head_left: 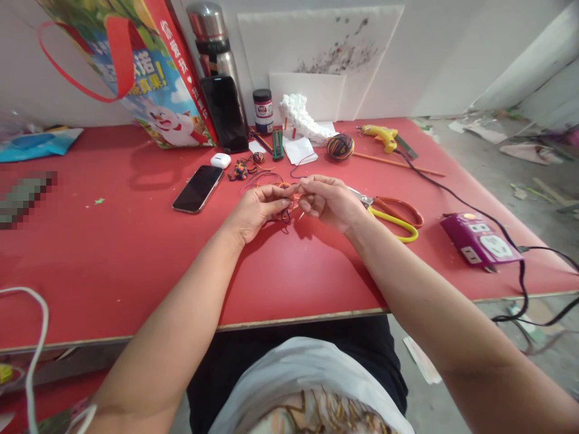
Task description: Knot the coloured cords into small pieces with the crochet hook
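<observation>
1. Centrally, your left hand: fingertips pinching the coloured cord, mid-frame above the red table.
2. Your right hand: pinching the same cord.
3. Scissors: just right of it.

A red table stands against a white wall, scraps littering the grey floor

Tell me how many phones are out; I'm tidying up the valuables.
2. The flat phone lies on the table left of the left hand; the upright phone leans by the bag. Others may hide behind the bag.
</observation>
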### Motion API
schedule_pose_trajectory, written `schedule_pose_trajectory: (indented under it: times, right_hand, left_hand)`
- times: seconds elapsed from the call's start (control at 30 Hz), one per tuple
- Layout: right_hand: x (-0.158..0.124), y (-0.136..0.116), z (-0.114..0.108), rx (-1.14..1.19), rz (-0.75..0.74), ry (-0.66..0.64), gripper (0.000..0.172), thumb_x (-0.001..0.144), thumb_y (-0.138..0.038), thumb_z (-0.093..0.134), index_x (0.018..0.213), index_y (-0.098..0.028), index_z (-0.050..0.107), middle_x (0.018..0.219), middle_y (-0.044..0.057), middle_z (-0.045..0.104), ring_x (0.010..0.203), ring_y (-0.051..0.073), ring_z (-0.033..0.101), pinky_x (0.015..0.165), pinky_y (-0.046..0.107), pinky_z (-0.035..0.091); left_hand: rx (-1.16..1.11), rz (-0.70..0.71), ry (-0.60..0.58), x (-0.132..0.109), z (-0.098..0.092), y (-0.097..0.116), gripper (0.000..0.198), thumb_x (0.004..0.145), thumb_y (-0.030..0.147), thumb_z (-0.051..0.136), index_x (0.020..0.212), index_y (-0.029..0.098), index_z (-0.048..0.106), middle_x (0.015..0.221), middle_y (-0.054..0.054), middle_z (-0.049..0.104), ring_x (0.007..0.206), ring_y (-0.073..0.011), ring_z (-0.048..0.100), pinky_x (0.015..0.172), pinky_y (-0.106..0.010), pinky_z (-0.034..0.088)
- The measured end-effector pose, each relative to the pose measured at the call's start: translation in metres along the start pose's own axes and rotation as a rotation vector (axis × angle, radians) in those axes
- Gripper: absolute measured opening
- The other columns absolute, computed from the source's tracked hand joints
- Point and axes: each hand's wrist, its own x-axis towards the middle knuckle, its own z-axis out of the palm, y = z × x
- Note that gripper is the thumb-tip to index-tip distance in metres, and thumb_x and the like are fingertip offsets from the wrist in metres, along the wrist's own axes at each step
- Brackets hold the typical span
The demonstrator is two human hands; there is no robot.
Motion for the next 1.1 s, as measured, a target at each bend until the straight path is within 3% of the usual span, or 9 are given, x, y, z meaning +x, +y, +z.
schedule_pose_trajectory:
  times: [0.1,0.3,0.57,0.87,1.0,1.1]
  right_hand:
    - [0.0004,0.0003,0.0028,0.094,0.066,-0.035,0.032,0.078,-0.038,0.087,0.077,-0.018,0.061,0.076,0.002,0.070,0.052,0.008,0.051,0.044,0.021,0.035]
    - [0.0008,0.0018,0.0075,0.146,0.125,-0.022,0.027,0.085,-0.028,0.077,0.070,-0.019,0.056,0.057,-0.007,0.045,0.048,0.007,0.038,0.047,0.021,0.037]
    - [0.0028,0.0042,0.0094,0.177,0.102,0.033,0.025,0.078,-0.022,0.075,0.068,-0.020,0.052,0.059,-0.008,0.035,0.050,0.007,0.026,0.049,0.022,0.036]
    - [0.0034,0.0052,0.0041,0.130,0.086,0.024,0.027,0.079,-0.028,0.078,0.069,-0.021,0.053,0.060,-0.006,0.039,0.053,0.009,0.030,0.054,0.025,0.042]
    - [0.0037,0.0046,0.0013,0.116,0.056,0.006,0.030,0.082,-0.030,0.078,0.069,-0.022,0.052,0.061,-0.006,0.038,0.053,0.010,0.030,0.053,0.025,0.040]
    - [0.0029,0.0032,0.0017,0.127,0.048,0.007,0.027,0.083,-0.028,0.076,0.069,-0.021,0.054,0.061,-0.006,0.039,0.052,0.009,0.031,0.054,0.024,0.041]
  left_hand:
    - [0.076,0.022,-0.049,0.0002,-0.0002,-0.0035,0.022,0.072,0.018,0.094,0.085,0.014,0.077,0.081,-0.006,0.078,0.063,-0.0104,0.067,0.059,-0.021,0.050]
    - [0.167,0.040,-0.092,0.0015,0.0010,-0.0074,0.023,0.074,0.028,0.094,0.072,0.016,0.074,0.059,-0.001,0.064,0.051,-0.0091,0.051,0.047,-0.022,0.032]
    - [0.125,-0.012,-0.031,0.0001,0.0069,-0.0065,0.021,0.074,0.014,0.091,0.067,0.012,0.072,0.058,-0.003,0.066,0.050,-0.0088,0.054,0.052,-0.022,0.038]
    - [0.017,-0.071,-0.031,-0.0025,0.0059,-0.0005,0.009,0.086,0.014,0.085,0.084,0.009,0.078,0.071,-0.007,0.075,0.057,-0.0105,0.065,0.061,-0.023,0.054]
    - [0.005,-0.085,-0.035,-0.0029,0.0068,0.0017,0.015,0.088,0.020,0.085,0.083,0.009,0.077,0.070,-0.006,0.074,0.056,-0.0112,0.066,0.060,-0.024,0.056]
    - [0.028,-0.090,-0.026,-0.0032,0.0080,0.0016,0.014,0.086,0.015,0.086,0.080,0.009,0.075,0.071,-0.006,0.074,0.055,-0.0105,0.066,0.059,-0.023,0.057]
